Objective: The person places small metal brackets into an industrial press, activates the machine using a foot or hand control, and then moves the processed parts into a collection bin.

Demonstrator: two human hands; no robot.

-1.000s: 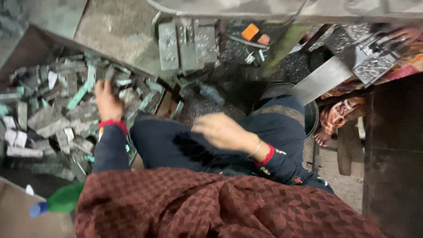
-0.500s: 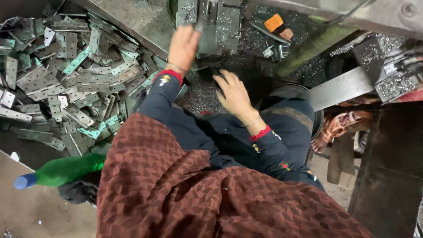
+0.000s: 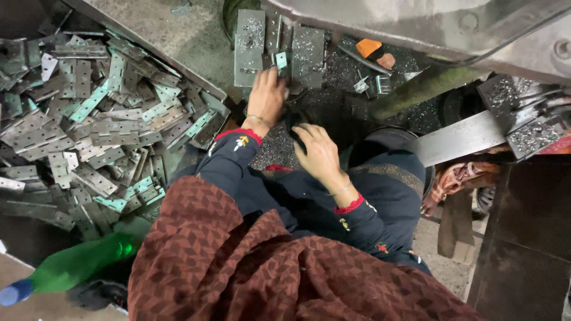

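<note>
Head view, hinge heap [image 3: 101, 131], shavings-strewn machine bed [image 3: 309, 53]

A rough grey concrete floor [image 3: 196, 35] fills the 12 o'clock part of the view, dusty and spotted. At 9 o'clock lies a big heap of flat grey metal hinge plates [image 3: 89, 131], some with pale green film on them. At 7 o'clock a green plastic bottle with a blue cap [image 3: 71, 270] lies on its side. At 1 o'clock a heavy grey steel machine frame [image 3: 428, 24] slants across. At 3 o'clock a dark metal cabinet [image 3: 529, 238] stands by a short wooden block [image 3: 455, 229]. The light is dim.
</note>
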